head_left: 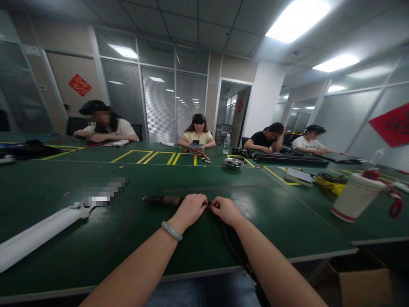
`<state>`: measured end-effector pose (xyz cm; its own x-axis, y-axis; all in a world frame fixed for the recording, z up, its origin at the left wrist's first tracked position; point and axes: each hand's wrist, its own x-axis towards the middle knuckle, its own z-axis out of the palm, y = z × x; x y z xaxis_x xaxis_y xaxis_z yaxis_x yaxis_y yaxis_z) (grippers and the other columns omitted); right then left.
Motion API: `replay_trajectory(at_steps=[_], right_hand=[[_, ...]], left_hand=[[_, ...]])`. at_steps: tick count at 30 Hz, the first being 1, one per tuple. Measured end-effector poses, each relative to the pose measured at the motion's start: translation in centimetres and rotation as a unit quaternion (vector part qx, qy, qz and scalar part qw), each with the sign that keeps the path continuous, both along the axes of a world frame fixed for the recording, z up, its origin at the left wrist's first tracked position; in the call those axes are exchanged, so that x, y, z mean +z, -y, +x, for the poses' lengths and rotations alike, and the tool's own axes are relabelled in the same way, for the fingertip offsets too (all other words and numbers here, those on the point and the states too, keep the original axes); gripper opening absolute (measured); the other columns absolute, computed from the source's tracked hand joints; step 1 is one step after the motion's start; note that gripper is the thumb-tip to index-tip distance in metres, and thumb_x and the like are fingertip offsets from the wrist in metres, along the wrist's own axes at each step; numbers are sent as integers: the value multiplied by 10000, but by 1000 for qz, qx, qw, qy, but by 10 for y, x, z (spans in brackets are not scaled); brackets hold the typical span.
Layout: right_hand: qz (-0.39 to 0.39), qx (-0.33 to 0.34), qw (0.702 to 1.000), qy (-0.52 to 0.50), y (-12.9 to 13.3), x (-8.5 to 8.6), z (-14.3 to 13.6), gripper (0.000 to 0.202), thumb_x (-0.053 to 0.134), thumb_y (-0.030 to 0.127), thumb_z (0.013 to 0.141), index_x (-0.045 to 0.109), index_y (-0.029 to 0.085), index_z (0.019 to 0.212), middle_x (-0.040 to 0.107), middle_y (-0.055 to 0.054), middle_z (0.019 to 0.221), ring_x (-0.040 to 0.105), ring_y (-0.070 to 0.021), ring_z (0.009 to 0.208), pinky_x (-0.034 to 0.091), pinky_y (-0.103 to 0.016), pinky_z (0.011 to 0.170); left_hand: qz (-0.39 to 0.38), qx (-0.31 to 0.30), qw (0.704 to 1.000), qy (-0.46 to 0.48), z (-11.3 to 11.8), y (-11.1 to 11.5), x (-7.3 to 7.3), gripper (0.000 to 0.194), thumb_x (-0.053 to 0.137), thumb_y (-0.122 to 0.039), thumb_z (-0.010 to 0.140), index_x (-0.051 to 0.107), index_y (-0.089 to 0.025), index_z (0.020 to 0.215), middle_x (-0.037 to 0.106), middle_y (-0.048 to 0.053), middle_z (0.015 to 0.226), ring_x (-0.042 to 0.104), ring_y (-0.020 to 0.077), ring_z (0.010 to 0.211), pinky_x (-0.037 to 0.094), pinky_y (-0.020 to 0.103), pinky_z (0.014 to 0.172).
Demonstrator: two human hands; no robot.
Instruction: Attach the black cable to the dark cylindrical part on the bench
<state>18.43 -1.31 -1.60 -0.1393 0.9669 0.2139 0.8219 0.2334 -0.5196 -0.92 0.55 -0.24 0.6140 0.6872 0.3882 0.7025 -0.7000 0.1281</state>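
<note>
A corded cylindrical tool (169,200), dark with a brownish middle and a narrow tip pointing left, lies on the green table in front of me. My left hand (192,209) is closed over its rear end, a bracelet on the wrist. Just beside it, my right hand (226,209) pinches the black cable (231,243) close to where it joins the tool. From there the cable runs down over the table's near edge, partly behind my right forearm. The fingers hide the joint itself.
A long white object (41,236) lies at the left. Ahead stand a metal bowl (234,163) and a water bottle (226,144). A white cup (358,196) and a silver box (298,176) are at the right. Several people sit across the green table (134,256).
</note>
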Motion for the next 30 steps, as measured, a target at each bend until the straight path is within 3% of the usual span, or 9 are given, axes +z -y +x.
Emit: replay_trajectory(at_steps=[22, 30], right_hand=[[-54, -3, 998, -30, 1, 3, -2, 211, 682, 394, 817, 686, 217, 932, 668, 22, 732, 574, -107, 603, 346, -209, 531], [-19, -15, 999, -23, -6, 2, -2, 186, 667, 389, 824, 689, 227, 913, 657, 23, 738, 566, -109, 638, 339, -212, 547]], left_hand=[[-5, -3, 1000, 20, 0, 3, 3, 110, 520, -178, 865, 596, -215, 936, 640, 26, 977, 593, 192, 921, 432, 331, 826], [4, 24, 1000, 9, 5, -3, 2, 101, 523, -210, 879, 613, -206, 924, 648, 46, 965, 598, 198, 917, 431, 332, 844]])
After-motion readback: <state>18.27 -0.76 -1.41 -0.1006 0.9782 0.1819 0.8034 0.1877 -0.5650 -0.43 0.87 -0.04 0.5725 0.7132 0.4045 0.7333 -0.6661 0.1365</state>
